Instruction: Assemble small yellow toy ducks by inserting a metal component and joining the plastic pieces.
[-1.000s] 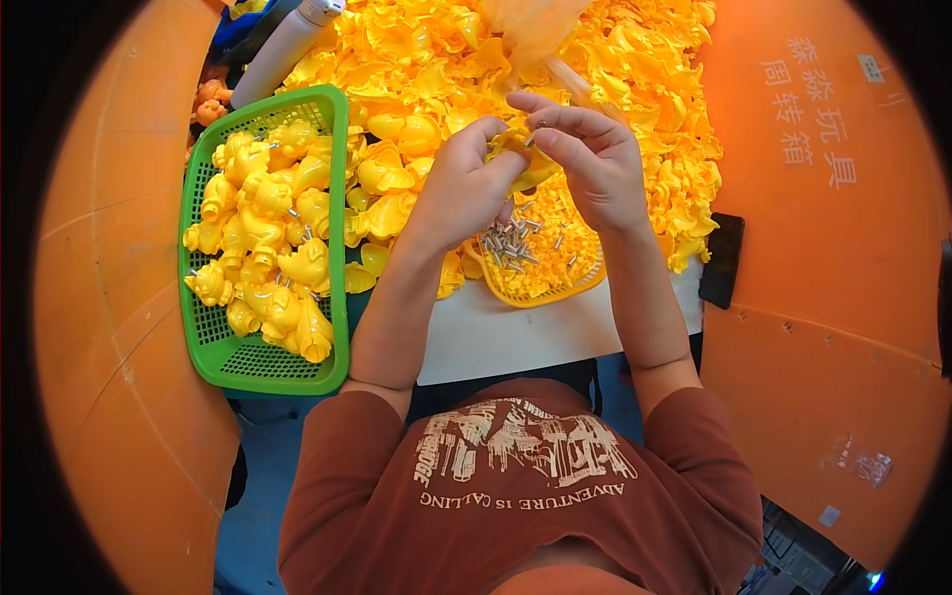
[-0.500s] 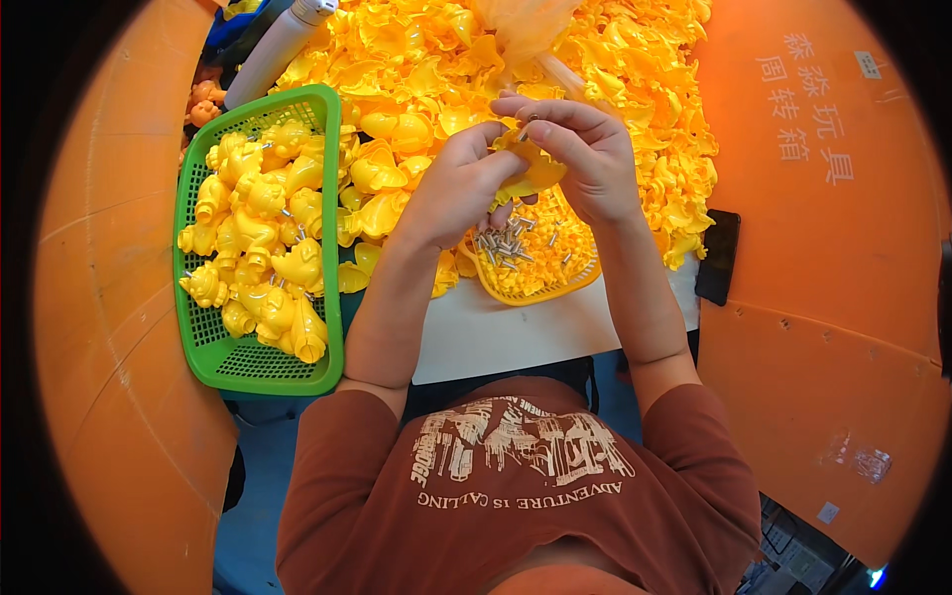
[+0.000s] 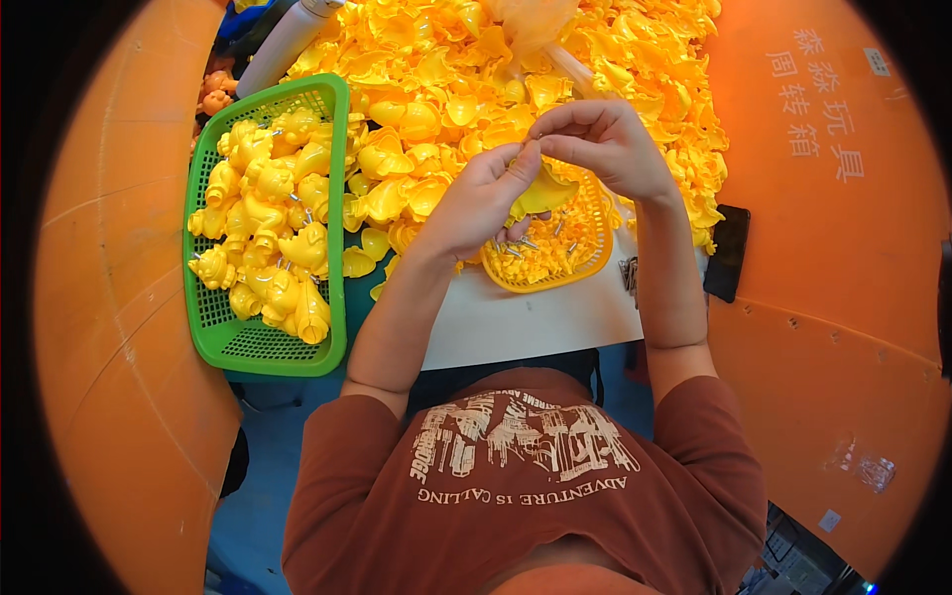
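My left hand (image 3: 493, 190) is closed around a thin, curved yellow plastic shell (image 3: 543, 194), partly covered by the fingers. At its upper edge my right hand (image 3: 607, 149) pinches with thumb and forefinger, touching the left thumb tip; whatever sits in that pinch is too small to make out. Just below both hands stands a shallow yellow basket (image 3: 602, 243) holding small yellow pieces and several silver metal pins (image 3: 516, 248). To the left, a green basket (image 3: 338, 208) holds many glossy yellow figures (image 3: 268, 213), some with metal pins sticking out.
A large heap of yellow shells (image 3: 426, 59) covers the far table, with a clear plastic bag (image 3: 535, 22) on it. Small dark metal pieces (image 3: 629, 275) lie by my right wrist. A black phone (image 3: 729, 253), orange box panels (image 3: 823, 327) and a pale bottle (image 3: 283, 45) stand around.
Both hands have shifted a little to the right with the shell. My right fingers have come down against the left thumb, and the shell's top is more covered. The view has also shifted slightly.
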A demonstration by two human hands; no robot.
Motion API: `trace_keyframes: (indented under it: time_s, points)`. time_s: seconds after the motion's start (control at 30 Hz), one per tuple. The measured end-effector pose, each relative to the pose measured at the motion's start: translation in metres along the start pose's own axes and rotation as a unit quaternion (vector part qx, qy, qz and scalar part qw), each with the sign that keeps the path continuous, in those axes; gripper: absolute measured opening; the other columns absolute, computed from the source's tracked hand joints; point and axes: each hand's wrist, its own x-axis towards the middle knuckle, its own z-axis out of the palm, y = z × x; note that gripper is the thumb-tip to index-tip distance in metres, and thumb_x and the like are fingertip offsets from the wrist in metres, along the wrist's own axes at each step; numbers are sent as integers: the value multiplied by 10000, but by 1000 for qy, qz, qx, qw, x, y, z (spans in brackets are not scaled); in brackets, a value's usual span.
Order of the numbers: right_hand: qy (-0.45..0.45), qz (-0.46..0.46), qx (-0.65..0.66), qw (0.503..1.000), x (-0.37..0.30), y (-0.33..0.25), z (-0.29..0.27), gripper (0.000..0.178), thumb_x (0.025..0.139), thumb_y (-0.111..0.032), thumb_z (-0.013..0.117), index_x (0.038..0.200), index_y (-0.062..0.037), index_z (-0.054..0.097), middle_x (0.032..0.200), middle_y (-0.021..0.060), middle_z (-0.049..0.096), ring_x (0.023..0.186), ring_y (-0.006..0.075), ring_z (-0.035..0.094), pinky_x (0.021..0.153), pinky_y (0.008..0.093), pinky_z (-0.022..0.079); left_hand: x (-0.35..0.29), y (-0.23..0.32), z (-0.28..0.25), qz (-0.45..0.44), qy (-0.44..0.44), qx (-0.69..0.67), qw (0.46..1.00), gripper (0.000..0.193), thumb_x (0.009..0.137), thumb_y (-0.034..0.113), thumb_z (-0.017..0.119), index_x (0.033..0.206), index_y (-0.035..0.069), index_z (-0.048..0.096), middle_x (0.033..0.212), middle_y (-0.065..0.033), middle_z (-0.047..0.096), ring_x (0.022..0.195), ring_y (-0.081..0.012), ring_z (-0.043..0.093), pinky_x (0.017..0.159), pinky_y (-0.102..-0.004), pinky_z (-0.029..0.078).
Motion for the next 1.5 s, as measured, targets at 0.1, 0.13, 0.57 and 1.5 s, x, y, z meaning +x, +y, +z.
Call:
trace_keyframes:
  time_s: [0.1,0.13,0.57,1.5]
  points:
    - [-24,-5,-51,998,16,20,9,181,826,-76,616,966,38,628,889,62,648,772,97,600,707,229,481,0,-16,-11,48,71,-20,996,392,926,420,441,1002,40,494,706,-81,588,429,-89,469,366,-187,341]
    - [37,-34,-38,998,27,24,15,182,833,-94,612,967,26,634,870,51,650,756,86,595,688,229,480,3,-19,-19,64,89,-24,994,360,937,403,424,987,53,491,717,-87,592,441,-92,478,369,-190,343]
    - [121,-33,-378,917,106,70,31,360,706,-247,702,964,-4,635,782,135,650,702,238,637,647,339,500,6,-27,-54,174,251,-128,944,342,950,402,384,996,77,478,760,-97,596,500,-108,512,392,-218,365]
    - [223,-91,-49,969,-38,29,58,190,778,-13,655,960,31,625,813,78,622,681,107,577,576,215,466,0,-33,-31,201,148,-147,957,420,954,454,304,1104,89,447,935,-96,593,656,-142,573,516,-237,449]
